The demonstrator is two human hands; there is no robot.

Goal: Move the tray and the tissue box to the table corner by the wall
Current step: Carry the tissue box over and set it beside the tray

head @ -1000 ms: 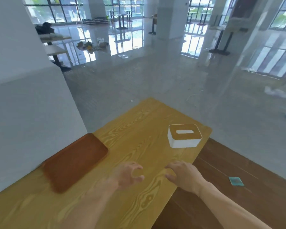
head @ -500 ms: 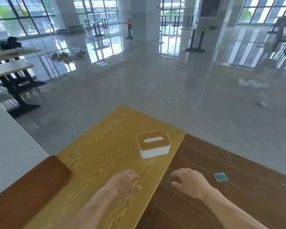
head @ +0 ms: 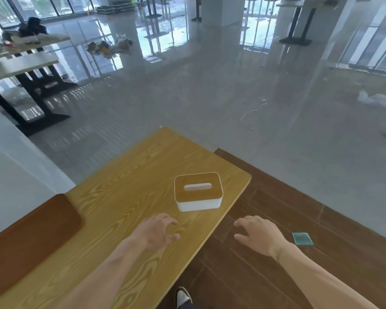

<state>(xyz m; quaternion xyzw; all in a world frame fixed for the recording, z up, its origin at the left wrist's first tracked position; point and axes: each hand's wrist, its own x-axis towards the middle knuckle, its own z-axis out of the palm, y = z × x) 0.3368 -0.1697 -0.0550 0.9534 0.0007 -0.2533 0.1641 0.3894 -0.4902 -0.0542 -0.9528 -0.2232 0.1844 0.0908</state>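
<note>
A white tissue box (head: 198,192) with a wooden lid stands near the right edge of the light wooden table (head: 129,179). A dark brown tray (head: 29,241) lies flat at the table's left side, against the white wall (head: 13,175). My left hand (head: 158,229) hovers over the table just short of the box, fingers spread and curled, holding nothing. My right hand (head: 257,234) hangs beyond the table's right edge, above the dark floor, also empty with fingers apart. Neither hand touches the box or the tray.
The table's far corner (head: 163,129) points at a glossy grey floor. Dark wooden flooring (head: 299,219) with a small teal square (head: 302,238) lies to the right. Other tables (head: 22,68) stand at the far left. My shoe (head: 183,297) shows below.
The view has swung to the right, so the tray slid toward the left edge and the box toward the centre. Both hands stay empty in front of the box.
</note>
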